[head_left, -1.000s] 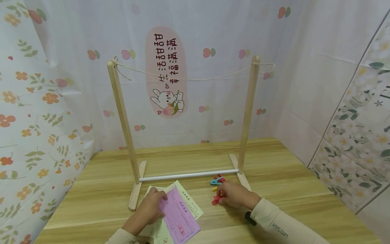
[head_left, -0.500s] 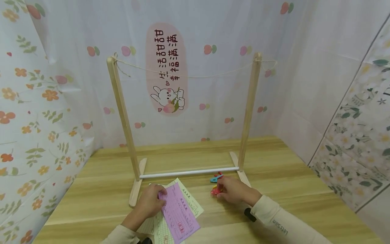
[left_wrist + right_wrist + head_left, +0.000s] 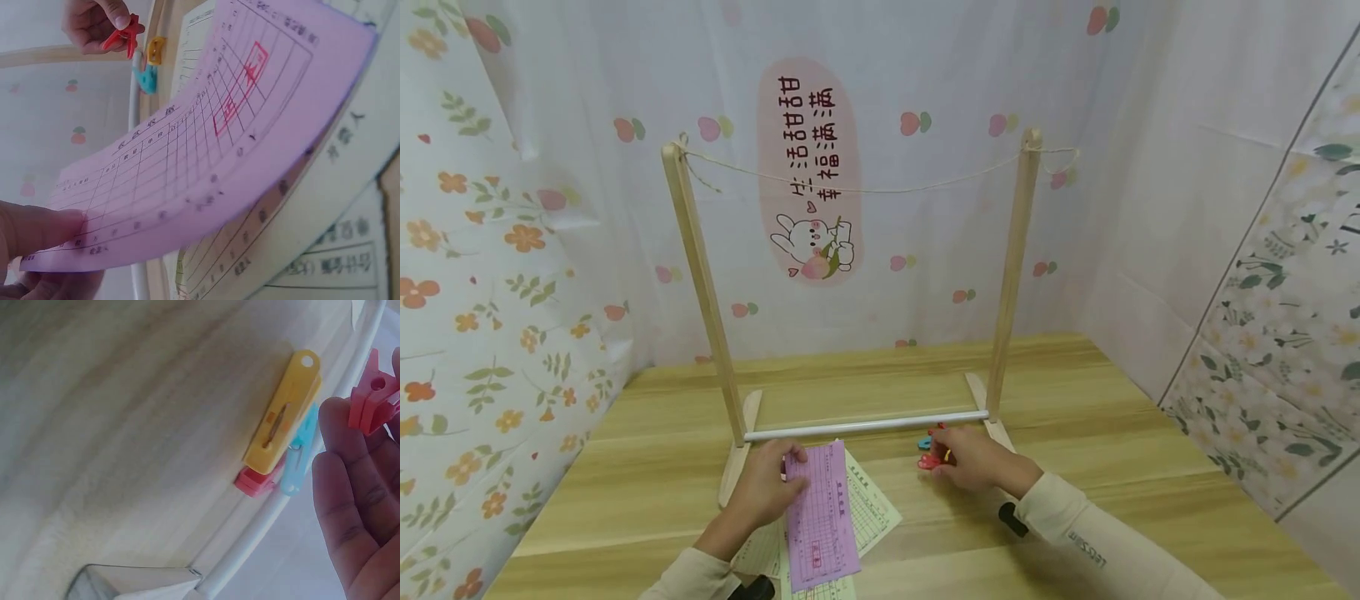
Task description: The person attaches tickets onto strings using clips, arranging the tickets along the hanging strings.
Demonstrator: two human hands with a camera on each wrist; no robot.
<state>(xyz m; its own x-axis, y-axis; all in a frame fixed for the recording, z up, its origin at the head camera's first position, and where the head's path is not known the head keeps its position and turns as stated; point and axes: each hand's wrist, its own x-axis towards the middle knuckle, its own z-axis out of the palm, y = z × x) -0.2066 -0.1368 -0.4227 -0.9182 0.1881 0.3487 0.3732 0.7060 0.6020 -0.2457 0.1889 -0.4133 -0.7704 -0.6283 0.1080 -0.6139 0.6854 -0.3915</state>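
My left hand (image 3: pixel 766 487) pinches a purple printed receipt slip (image 3: pixel 822 517) near one end, thumb on top and fingers beneath. In the left wrist view the slip (image 3: pixel 187 169) bows upward, apart from the pale green slips (image 3: pixel 350 137) under it. My right hand (image 3: pixel 973 460) pinches a red clothespin (image 3: pixel 372 397) between thumb and fingers, in front of the rack's right foot. Beside that hand, a yellow clothespin (image 3: pixel 284 415), a blue one (image 3: pixel 297 456) and another red one (image 3: pixel 255 481) lie bunched together on the wooden table.
A rack stands behind the hands: left post (image 3: pixel 700 275), right post (image 3: pixel 1017 275), and a white rod (image 3: pixel 865 427) low between them. A thin string (image 3: pixel 880 191) sags between the post tops. Printed curtains (image 3: pixel 940 217) hang behind and at both sides.
My left hand has raised the purple slip and swung its near end leftward, off the green slips. My right hand has picked up the red clothespin and shifted slightly toward the rack.
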